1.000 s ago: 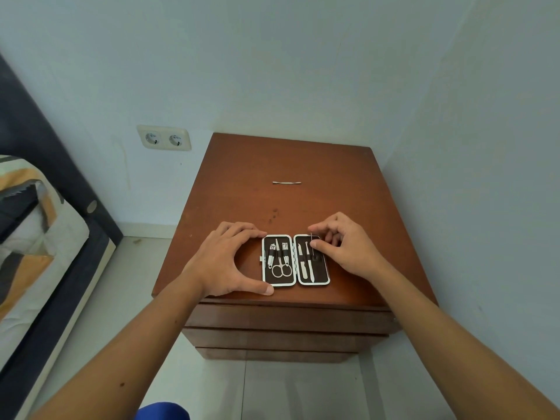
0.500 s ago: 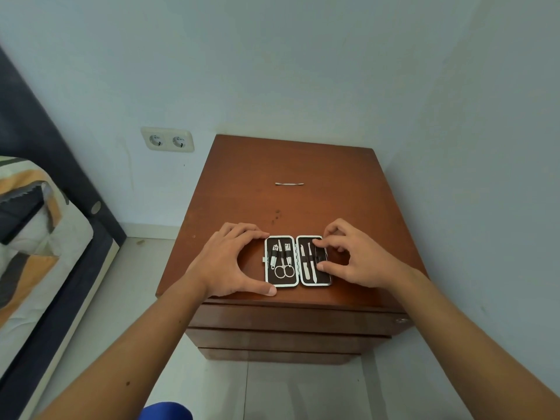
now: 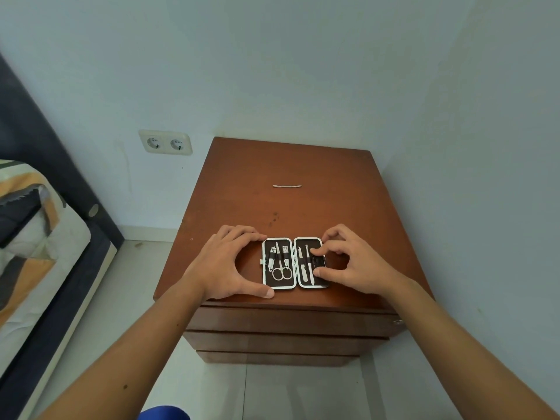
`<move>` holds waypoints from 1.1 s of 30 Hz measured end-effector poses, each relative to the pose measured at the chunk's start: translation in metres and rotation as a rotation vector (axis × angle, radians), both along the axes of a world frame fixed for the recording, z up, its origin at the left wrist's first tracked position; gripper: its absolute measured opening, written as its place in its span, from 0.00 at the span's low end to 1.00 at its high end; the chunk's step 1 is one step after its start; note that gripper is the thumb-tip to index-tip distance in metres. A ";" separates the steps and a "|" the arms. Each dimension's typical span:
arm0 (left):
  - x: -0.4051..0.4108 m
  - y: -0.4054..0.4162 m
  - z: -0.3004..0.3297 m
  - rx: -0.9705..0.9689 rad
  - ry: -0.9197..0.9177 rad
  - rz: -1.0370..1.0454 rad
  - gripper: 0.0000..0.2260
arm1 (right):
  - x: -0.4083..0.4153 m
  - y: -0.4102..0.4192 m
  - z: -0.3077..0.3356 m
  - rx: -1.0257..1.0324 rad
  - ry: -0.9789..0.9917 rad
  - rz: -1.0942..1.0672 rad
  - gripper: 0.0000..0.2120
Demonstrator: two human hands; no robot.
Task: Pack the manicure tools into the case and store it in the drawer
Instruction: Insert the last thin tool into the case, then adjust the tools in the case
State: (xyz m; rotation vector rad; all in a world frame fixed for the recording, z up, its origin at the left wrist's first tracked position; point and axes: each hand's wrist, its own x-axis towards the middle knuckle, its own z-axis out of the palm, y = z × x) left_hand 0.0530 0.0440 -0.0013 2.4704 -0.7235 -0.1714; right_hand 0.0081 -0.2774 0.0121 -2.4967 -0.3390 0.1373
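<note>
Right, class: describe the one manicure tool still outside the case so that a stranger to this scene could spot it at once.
Start at the brown wooden nightstand in the corner of the room. An open manicure case lies near its front edge between both hands; look past it toward the wall. There lies the loose tool, a thin silvery bar lying crosswise, alone on bare wood, while every other tool sits strapped in the case.

We saw two bare forearms with no sleeves, watch or rings, a small dark mole on the left forearm point(image 3: 125, 386), short trimmed nails on the left hand point(image 3: 225, 263) and right hand point(image 3: 351, 262), and a scrap of bright blue clothing point(image 3: 165, 413) below.
</note>
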 end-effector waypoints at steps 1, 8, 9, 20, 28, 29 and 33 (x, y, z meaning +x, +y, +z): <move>0.000 0.000 0.000 0.000 0.002 0.000 0.53 | -0.001 0.000 0.001 0.007 0.011 0.002 0.16; -0.001 0.000 0.001 0.001 0.011 0.000 0.53 | -0.004 0.002 0.007 0.068 0.007 -0.016 0.15; 0.000 0.000 0.001 0.000 0.011 0.000 0.53 | -0.002 0.003 0.010 0.106 -0.013 -0.039 0.14; 0.001 0.000 0.000 -0.001 -0.004 -0.014 0.53 | 0.127 0.038 0.015 0.125 -0.212 -0.345 0.06; 0.001 0.001 -0.001 0.001 -0.030 -0.023 0.51 | 0.171 0.054 -0.003 0.011 -0.189 -0.333 0.11; 0.001 0.001 -0.001 0.003 -0.027 -0.022 0.51 | 0.174 0.056 -0.005 0.005 -0.195 -0.326 0.12; 0.002 0.002 -0.002 0.006 -0.025 -0.021 0.51 | 0.182 0.065 -0.008 -0.057 -0.240 -0.295 0.10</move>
